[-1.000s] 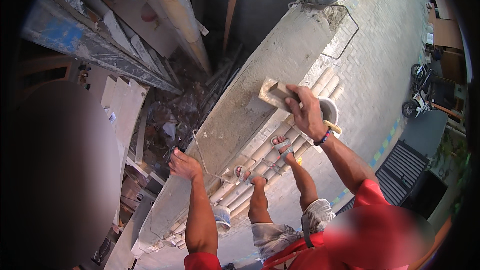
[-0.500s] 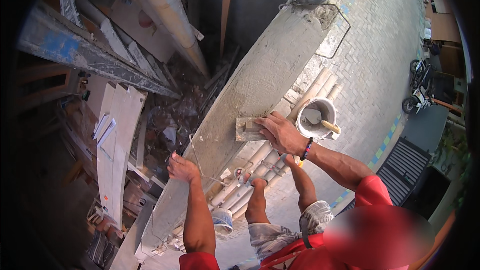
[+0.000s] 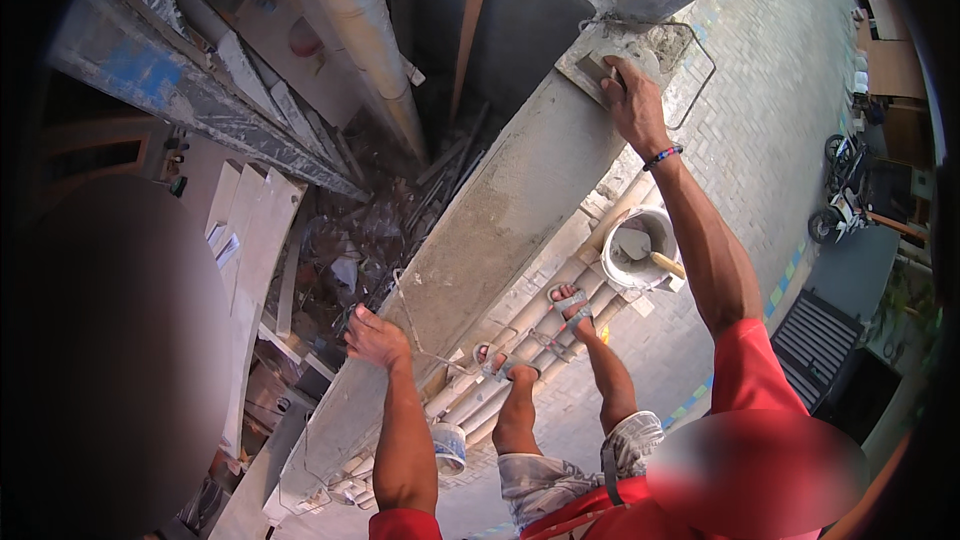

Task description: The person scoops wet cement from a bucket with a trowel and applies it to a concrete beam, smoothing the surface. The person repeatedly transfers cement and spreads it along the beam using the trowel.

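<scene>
One long, narrow, grey cement-coated beam (image 3: pixel 490 230) is running diagonally between a dark, littered hollow (image 3: pixel 345 235) on its left and a pale grey paved lane (image 3: pixel 770 100) on its right. Near its far end, the person's right hand (image 3: pixel 633 108) is clamping on the handle of a flat, pale, rectangular plastering float (image 3: pixel 578 66), whose plate is lying on the beam's top, close to the left edge. Just beyond, a thin, bent metal rod (image 3: pixel 714 70) is jutting past the right edge in an angular loop, narrowing the room there.

At the near part, the left hand (image 3: pixel 378 337) is resting by the left edge, its fingers curling; I cannot tell whether it is holding the small dark thing at its fingertips. Just beside it, a thin, pale, bent wire (image 3: pixel 405 310) is crossing the top. Between the two, a broad stretch of top is lying open.

Below the right edge, round, pale poles (image 3: pixel 470 400) are lying side by side, with grey-strapped sandals (image 3: pixel 575 317) standing on them. Nearby, a round white plastic bucket (image 3: pixel 615 262) is holding a yellow-handled tool (image 3: pixel 668 265), its handle leaning across the rim.
</scene>
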The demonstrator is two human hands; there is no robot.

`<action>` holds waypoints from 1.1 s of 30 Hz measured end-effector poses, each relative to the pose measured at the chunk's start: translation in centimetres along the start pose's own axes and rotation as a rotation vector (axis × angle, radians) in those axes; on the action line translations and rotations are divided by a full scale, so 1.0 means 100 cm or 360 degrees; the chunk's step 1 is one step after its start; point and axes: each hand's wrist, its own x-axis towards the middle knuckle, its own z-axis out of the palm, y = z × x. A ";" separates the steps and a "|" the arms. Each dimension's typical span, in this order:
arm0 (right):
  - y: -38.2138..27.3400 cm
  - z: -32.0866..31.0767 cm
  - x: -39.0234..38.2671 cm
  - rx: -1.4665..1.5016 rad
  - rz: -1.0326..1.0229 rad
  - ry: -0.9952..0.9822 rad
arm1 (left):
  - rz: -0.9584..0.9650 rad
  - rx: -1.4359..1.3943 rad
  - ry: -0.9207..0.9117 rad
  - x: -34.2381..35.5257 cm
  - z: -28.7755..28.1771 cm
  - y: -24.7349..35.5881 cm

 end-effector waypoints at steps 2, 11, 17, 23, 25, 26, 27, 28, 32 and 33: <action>-0.025 0.014 -0.042 0.0087 -0.0184 -0.0113 | 0.0004 0.0015 0.0006 -0.001 0.000 -0.003; -0.065 0.003 -0.095 0.0286 -0.0209 -0.0327 | 0.0016 -0.0002 0.0052 -0.001 0.003 -0.009; 0.010 -0.009 0.020 0.0039 -0.0002 0.0157 | -0.0016 -0.0006 -0.0093 -0.002 -0.006 0.008; -0.042 0.023 -0.056 0.0106 -0.0188 -0.0125 | 0.0033 -0.0035 -0.0053 -0.002 -0.007 0.004; -0.067 0.033 -0.107 0.0185 -0.0387 -0.0510 | 0.0047 -0.0026 -0.0046 -0.002 -0.007 0.004; -0.077 0.034 -0.128 0.0265 -0.0463 -0.0692 | 0.0059 -0.0023 -0.0050 -0.002 -0.007 0.005; -0.081 0.033 -0.141 0.0316 -0.0541 -0.0876 | 0.0056 -0.0025 -0.0046 -0.002 -0.007 0.006; -0.082 0.027 -0.142 0.0335 -0.0483 -0.0851 | 0.0058 -0.0021 -0.0053 -0.003 -0.008 0.005; -0.065 -0.004 -0.075 0.0504 0.0119 -0.0373 | 0.0059 -0.0040 -0.0001 -0.003 -0.008 -0.001; -0.044 -0.009 -0.046 0.0423 0.0055 -0.0131 | 0.0057 -0.0038 -0.0020 -0.004 -0.007 0.000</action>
